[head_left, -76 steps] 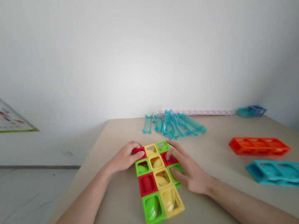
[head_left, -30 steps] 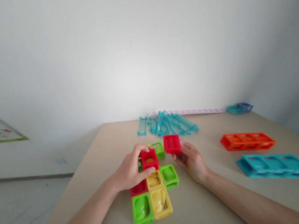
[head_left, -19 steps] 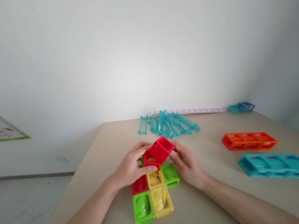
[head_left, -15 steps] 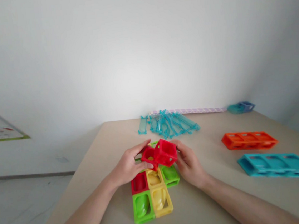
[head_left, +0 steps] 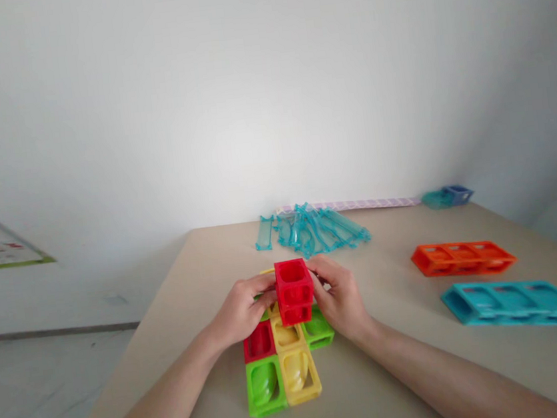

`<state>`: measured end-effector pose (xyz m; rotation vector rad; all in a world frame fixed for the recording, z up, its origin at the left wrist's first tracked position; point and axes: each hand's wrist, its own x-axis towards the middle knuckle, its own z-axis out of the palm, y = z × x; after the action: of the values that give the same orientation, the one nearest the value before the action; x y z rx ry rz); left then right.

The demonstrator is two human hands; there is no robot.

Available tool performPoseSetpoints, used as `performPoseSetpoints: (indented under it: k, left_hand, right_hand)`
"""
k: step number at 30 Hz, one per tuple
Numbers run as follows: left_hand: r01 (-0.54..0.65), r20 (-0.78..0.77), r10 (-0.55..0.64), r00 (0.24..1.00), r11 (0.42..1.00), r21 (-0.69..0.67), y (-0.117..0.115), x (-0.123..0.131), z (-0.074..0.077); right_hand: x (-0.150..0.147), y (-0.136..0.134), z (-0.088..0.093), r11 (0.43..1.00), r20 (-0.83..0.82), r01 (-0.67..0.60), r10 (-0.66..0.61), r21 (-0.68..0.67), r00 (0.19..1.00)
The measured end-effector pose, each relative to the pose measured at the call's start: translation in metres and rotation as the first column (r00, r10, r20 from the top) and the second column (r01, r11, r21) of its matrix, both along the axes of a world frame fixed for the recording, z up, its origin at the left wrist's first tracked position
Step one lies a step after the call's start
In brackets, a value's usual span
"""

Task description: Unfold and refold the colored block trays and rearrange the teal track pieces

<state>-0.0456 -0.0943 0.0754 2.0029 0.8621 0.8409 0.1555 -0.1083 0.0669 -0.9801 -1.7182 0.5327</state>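
Two red hollow cube blocks (head_left: pixel 294 291) are stacked upright, one above the other, over the back part of a flat block assembly. My left hand (head_left: pixel 245 312) is closed on the lower red block from the left. From the right, my right hand (head_left: pixel 339 294) pinches the upper red block. Below and in front lie joined cube blocks: a red block (head_left: pixel 259 342), a yellow block (head_left: pixel 299 371), a green block (head_left: pixel 265 385) in the near left corner and another green block (head_left: pixel 318 328) beside my right hand. My fingers and the stack hide the assembly's far part.
An orange row of blocks (head_left: pixel 462 259) and a turquoise row of blocks (head_left: pixel 515 303) lie to the right. Translucent blue track pieces (head_left: pixel 311 229) are heaped near the wall, before a patterned strip (head_left: pixel 353 205). A dark blue block (head_left: pixel 458 194) sits at the far right.
The upper red block has gone from tilted at the right to upright on top of the other red block. My right hand has shifted slightly left with it.
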Motion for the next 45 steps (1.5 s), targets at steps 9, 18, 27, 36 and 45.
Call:
performPoseSetpoints:
  k: [9, 18, 27, 36, 45]
  left_hand:
    - [0.044, 0.08, -0.038, 0.996, 0.997, -0.064, -0.01, -0.004, 0.002]
    - [0.024, 0.05, -0.023, 0.998, 1.0, -0.008, -0.01, -0.001, 0.005]
    - [-0.382, -0.279, 0.369, 0.887, 0.924, 0.009, 0.008, -0.036, 0.009]
    - [-0.014, -0.282, -0.217, 0.935, 0.769, -0.639, 0.006, -0.044, 0.012]
    - [0.062, -0.162, -0.206, 0.965, 0.781, -0.622, 0.005, -0.038, 0.007]
  right_hand:
    - [0.0, -0.006, 0.0, 0.996, 0.054, 0.058, -0.062, 0.072, 0.997]
    - [0.008, -0.013, 0.006, 0.971, 0.115, -0.238, 0.238, -0.014, 0.964]
    - [0.004, -0.015, -0.001, 0.993, 0.224, -0.048, 0.071, -0.103, 0.972]
    - [0.002, -0.022, 0.0, 0.978, 0.156, -0.108, 0.136, -0.176, 0.978]
    - [0.002, -0.021, 0.009, 0.977, 0.175, -0.156, 0.181, -0.145, 0.968]
